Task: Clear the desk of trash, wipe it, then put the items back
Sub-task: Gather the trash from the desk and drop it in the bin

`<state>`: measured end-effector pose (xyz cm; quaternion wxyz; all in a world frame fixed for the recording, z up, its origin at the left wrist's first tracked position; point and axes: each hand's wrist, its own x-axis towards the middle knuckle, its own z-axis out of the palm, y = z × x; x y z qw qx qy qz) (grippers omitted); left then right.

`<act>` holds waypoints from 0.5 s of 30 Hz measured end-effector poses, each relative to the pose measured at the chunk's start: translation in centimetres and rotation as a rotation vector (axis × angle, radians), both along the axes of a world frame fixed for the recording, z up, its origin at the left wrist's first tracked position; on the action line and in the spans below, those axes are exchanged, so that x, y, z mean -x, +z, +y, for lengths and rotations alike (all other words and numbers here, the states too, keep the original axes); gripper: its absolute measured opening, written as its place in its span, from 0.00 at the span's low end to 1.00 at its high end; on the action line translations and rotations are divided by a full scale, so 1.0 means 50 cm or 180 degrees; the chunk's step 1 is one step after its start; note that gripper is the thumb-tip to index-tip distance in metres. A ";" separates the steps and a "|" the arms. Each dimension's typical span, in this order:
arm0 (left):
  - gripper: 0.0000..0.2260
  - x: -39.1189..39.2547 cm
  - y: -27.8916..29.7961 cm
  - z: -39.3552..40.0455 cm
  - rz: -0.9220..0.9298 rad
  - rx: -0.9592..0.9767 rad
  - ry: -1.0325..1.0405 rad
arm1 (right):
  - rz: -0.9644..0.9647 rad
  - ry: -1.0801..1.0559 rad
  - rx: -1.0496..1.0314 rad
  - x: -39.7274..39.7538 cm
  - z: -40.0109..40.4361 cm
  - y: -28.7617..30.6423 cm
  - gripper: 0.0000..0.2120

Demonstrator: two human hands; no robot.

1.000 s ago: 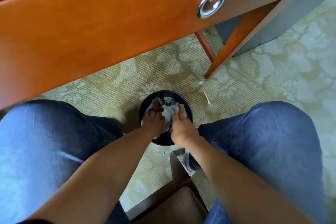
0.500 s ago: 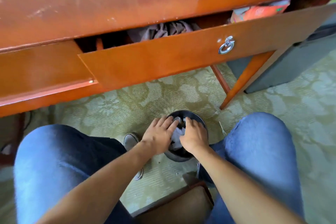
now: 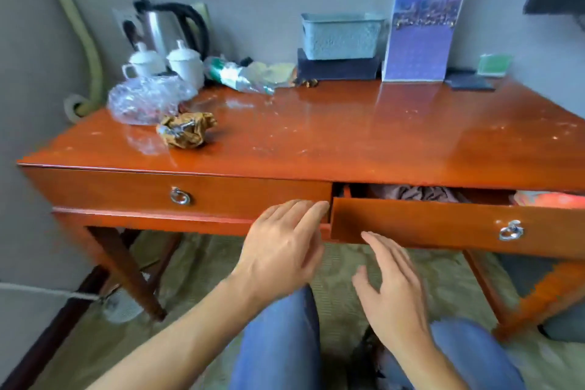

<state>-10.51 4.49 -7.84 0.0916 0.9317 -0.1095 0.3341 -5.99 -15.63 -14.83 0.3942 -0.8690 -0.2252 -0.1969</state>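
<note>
The orange wooden desk [image 3: 348, 136] fills the view. On its left lie a crumpled brown wrapper [image 3: 186, 131], a clear plastic bag [image 3: 145, 98] and a crushed plastic bottle with wrappers [image 3: 247, 74]. My left hand [image 3: 281, 250] hovers in front of the drawers with fingers straight, holding nothing. Lower and to the right, my right hand [image 3: 392, 291] is spread open and empty too. Both are raised above my knees, below the desk top.
A kettle [image 3: 167, 28] and two white lidded cups [image 3: 164, 63] stand at the back left. A grey basket on a dark box [image 3: 340, 41], a purple card [image 3: 421, 25] and a green item [image 3: 495, 65] line the wall. The right drawer [image 3: 443, 225] stands ajar with cloth inside.
Both hands have left the trash bin on the floor and risen in front of the drawers, empty. My view has lifted from the floor to the desk top.
</note>
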 end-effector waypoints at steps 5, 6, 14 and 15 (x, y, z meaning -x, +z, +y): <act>0.19 -0.004 0.108 0.180 -0.0388 -0.0157 0.0804 | -0.0736 0.0479 0.0103 -0.036 0.115 0.140 0.23; 0.20 -0.009 0.118 0.220 -0.0360 -0.0167 0.0996 | -0.0865 0.0556 0.0163 -0.047 0.137 0.163 0.22; 0.37 -0.087 0.163 0.469 0.0785 -0.0444 0.1820 | -0.1071 0.0921 0.0606 -0.134 0.295 0.258 0.26; 0.37 -0.100 0.160 0.482 0.0959 -0.0466 0.1802 | -0.1078 0.0950 0.0634 -0.142 0.314 0.263 0.26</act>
